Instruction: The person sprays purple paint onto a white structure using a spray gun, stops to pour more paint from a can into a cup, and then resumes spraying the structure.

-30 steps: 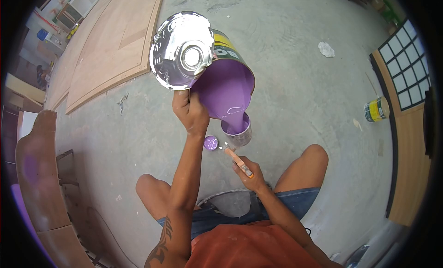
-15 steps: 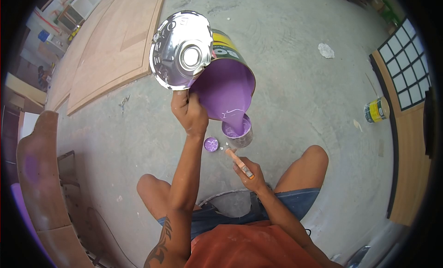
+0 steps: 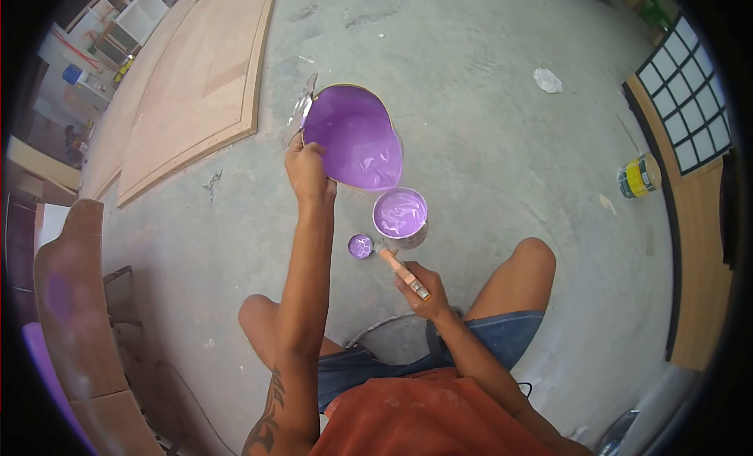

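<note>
My left hand [image 3: 307,167] grips the rim of a large paint can [image 3: 349,126], whose inside is coated with purple paint. Its shiny metal lid [image 3: 303,103] stands up at the left side, seen nearly edge-on. Just below the can's lip sits a smaller can [image 3: 401,214] on the floor, holding purple paint; no stream shows between them. In my right hand [image 3: 424,290] is a wooden-handled paintbrush [image 3: 402,272], its handle pointing away from me. A small round container [image 3: 360,246] with purple in it lies left of the smaller can.
Large wooden panels [image 3: 188,87] lie at the upper left. On the right are a yellow-and-green can [image 3: 639,176] and a wood-framed grid panel [image 3: 686,95]. A crumpled white scrap [image 3: 547,81] rests on the concrete floor [image 3: 486,142]. My bent knees flank the work.
The large can has tipped back and shifted left, and its paint stream has stopped. Its lid has turned edge-on. Paint in the smaller can is higher. My right hand has barely moved.
</note>
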